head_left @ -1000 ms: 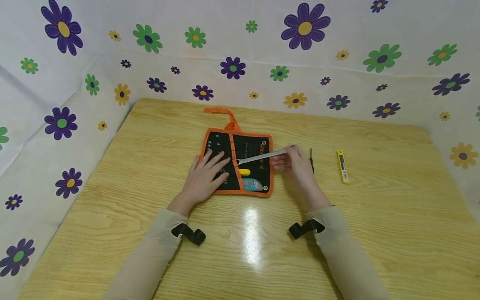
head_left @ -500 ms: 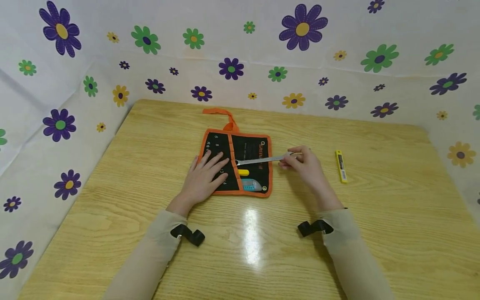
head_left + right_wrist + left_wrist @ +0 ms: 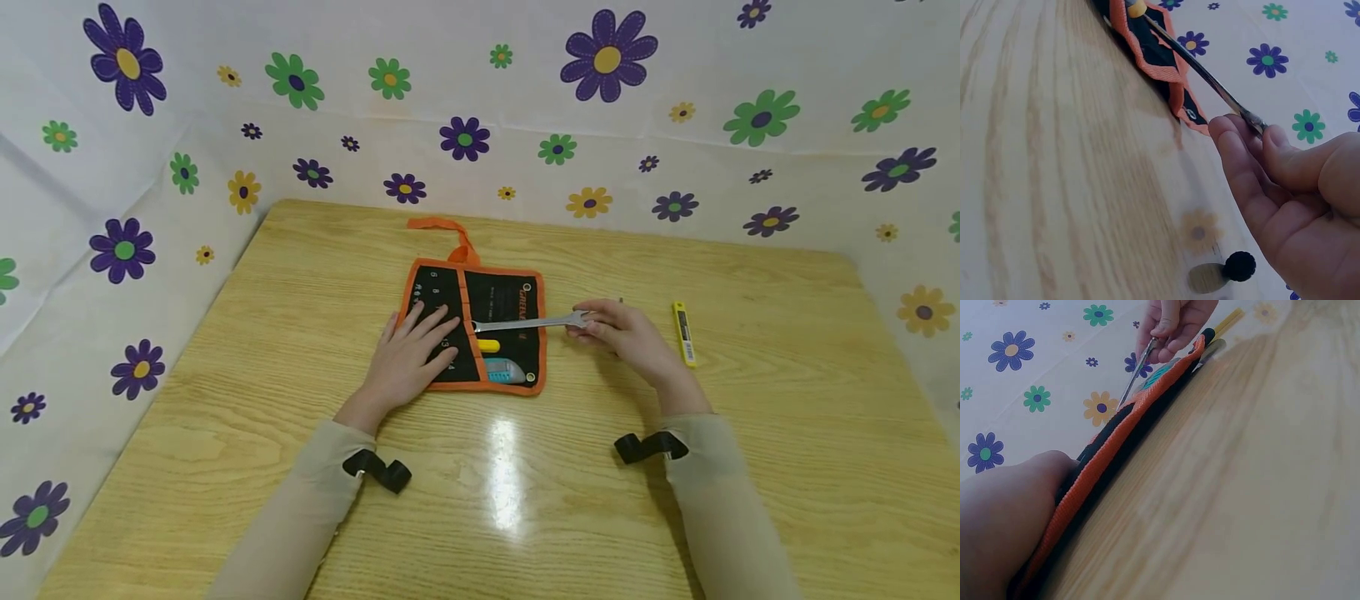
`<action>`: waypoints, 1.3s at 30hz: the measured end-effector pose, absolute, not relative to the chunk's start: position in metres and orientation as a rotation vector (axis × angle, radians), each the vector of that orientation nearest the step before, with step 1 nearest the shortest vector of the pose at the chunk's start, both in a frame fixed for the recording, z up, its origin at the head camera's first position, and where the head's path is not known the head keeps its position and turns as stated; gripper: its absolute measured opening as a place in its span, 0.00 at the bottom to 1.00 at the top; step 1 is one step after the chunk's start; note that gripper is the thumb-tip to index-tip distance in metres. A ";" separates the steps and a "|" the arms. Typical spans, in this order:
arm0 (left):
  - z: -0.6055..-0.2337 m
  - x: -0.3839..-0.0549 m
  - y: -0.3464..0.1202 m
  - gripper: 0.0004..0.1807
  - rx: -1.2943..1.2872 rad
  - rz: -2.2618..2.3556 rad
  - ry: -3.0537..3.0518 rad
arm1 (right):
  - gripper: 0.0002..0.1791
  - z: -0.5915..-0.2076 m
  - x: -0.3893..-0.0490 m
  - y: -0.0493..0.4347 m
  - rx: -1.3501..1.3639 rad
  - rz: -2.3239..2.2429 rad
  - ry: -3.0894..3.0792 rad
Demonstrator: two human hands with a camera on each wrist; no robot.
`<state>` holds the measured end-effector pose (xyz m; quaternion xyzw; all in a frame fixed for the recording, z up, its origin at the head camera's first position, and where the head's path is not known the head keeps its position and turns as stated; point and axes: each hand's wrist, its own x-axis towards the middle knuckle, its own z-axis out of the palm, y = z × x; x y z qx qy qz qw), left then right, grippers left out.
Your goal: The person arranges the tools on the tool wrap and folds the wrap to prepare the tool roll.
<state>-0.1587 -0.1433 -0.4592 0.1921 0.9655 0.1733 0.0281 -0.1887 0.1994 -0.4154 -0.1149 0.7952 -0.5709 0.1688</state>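
Observation:
A black tool pouch (image 3: 508,287) with orange edging lies unrolled on the table. My left hand (image 3: 407,354) rests on its numbered left part, fingers spread. My right hand (image 3: 626,337) pinches the jaw end of a silver combination wrench (image 3: 525,322) between thumb and fingers, right of the pouch. The wrench's other end sits at the orange-edged pocket opening; how deep it goes cannot be told. Below it, a yellow handle (image 3: 488,346) and a teal utility knife (image 3: 504,371) stick out of pockets. In the right wrist view the wrench (image 3: 1204,72) slants from the fingertips to the pouch.
A yellow narrow case (image 3: 684,333) lies right of my right hand. A thin dark tool, mostly hidden behind that hand, shows a round black end (image 3: 1239,266) in the right wrist view. An orange strap (image 3: 442,223) trails behind the pouch. Flowered cloth (image 3: 480,83) stands behind the table.
My right hand has shifted right and now hides most of the thin dark tool. The wrench's held end has swung nearer to me, its far end staying at the pocket. The left hand stays put.

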 end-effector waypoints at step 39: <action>-0.460 -0.160 -0.143 0.31 0.619 0.522 2.988 | 0.06 -0.407 -0.194 0.108 -1.039 -0.561 2.798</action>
